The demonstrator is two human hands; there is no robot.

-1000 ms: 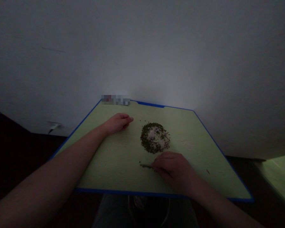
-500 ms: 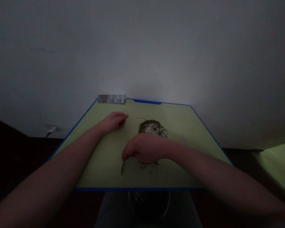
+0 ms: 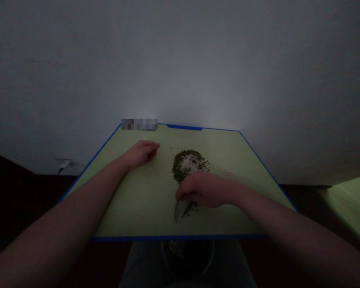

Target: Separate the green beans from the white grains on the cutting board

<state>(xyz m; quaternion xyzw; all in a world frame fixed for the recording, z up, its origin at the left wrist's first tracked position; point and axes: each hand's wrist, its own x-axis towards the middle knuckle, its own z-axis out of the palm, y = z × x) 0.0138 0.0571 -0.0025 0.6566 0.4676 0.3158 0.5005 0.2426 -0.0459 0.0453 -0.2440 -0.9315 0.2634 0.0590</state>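
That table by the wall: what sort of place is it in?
Probably a dim indoor room, perhaps in a home: a blue-edged table stands by a pale wall, with what looks like a socket low on the left.

Left hand (image 3: 141, 154) and right hand (image 3: 204, 189), both bare, with rounded knuckles and slender wrists; left forearm (image 3: 87, 204) and right forearm (image 3: 288, 220), bare to the limit of the view, smooth in outline, each broadening away from the wrist; trousers (image 3: 135, 264), dark grey with a faint bluish cast, covering both thighs, their finer fabric detail lost in shadow
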